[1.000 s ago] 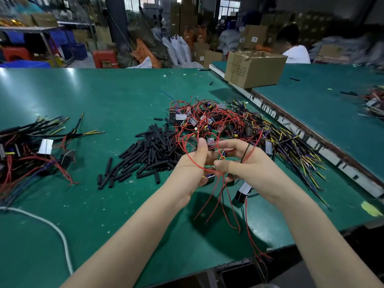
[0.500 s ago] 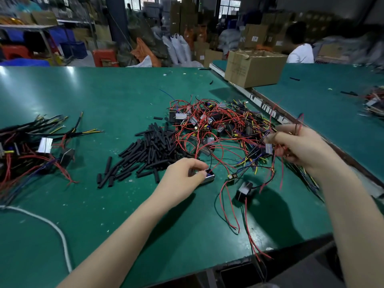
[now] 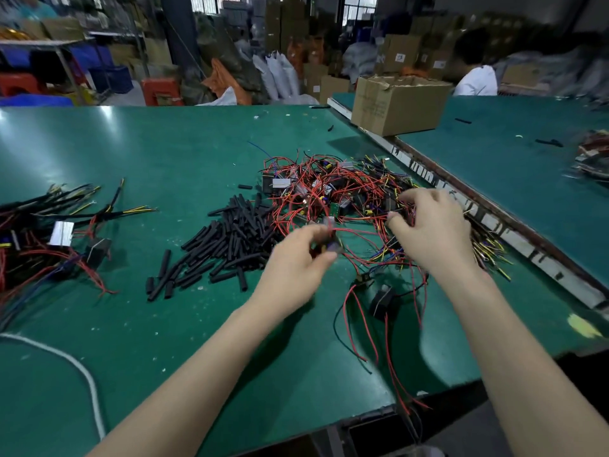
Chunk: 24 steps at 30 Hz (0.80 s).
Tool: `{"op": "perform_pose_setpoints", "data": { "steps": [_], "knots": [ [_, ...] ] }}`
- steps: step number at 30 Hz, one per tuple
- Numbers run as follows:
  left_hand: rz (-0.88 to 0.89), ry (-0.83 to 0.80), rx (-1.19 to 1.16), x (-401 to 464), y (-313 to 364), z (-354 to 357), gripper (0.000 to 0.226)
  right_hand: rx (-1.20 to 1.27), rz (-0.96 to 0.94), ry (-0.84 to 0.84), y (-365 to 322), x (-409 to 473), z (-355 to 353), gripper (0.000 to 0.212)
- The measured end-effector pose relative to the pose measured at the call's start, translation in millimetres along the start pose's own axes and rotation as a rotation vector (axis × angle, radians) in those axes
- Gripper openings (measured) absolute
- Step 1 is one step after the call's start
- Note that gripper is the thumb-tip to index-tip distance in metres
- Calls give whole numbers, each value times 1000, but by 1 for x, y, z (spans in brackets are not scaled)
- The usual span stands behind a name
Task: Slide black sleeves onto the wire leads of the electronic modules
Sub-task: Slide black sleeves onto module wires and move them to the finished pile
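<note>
My left hand (image 3: 293, 262) pinches a small dark module (image 3: 329, 247) just above the green table, at the near edge of the tangle of modules with red, yellow and black leads (image 3: 333, 196); motion blurs it. To the right, my right hand (image 3: 431, 225) is down in the tangle with curled fingers round some wire leads (image 3: 407, 214). A heap of black sleeves (image 3: 227, 239) lies left of my left hand. One loose module (image 3: 382, 301) with red leads lies near the table's front edge.
A pile of sleeved modules (image 3: 49, 239) sits at the far left. A white cord (image 3: 84, 374) crosses the near left corner. A cardboard box (image 3: 395, 103) stands at the back, on the seam with a second green table (image 3: 494, 153). A person (image 3: 478, 77) sits behind.
My right hand, raised to the right with pulled-out wires, has come back down and left into the tangle. My left hand lifted slightly and moved up with the module.
</note>
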<state>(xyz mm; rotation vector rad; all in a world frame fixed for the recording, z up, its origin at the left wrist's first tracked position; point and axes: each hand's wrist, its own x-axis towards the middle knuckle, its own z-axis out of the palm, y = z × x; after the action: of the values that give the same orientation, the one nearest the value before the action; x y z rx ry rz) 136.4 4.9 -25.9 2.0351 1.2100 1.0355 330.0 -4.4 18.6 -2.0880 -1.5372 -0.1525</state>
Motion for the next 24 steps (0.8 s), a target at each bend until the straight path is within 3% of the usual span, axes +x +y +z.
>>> {"op": "perform_pose_setpoints", "data": {
  "steps": [2, 7, 13, 17, 21, 24],
  "knots": [
    [15, 93, -300, 5, 8, -14, 31, 80, -150, 47, -5, -6, 5, 28],
    [-33, 193, -895, 23, 31, -59, 24, 140, -338, -74, -9, -12, 23, 22],
    [-64, -98, -1093, 22, 40, -91, 29, 173, -364, -259, -39, -10, 51, 76],
    [-135, -232, -1282, 13, 30, -103, 38, -17, -369, -395, -65, -5, 70, 86],
    [-184, -254, -1261, 5, 21, -106, 39, 101, -516, -379, -91, -11, 72, 75],
    [-161, -296, -1237, 4, 27, -105, 40, 331, -553, -586, -111, -15, 73, 33]
  ]
}}
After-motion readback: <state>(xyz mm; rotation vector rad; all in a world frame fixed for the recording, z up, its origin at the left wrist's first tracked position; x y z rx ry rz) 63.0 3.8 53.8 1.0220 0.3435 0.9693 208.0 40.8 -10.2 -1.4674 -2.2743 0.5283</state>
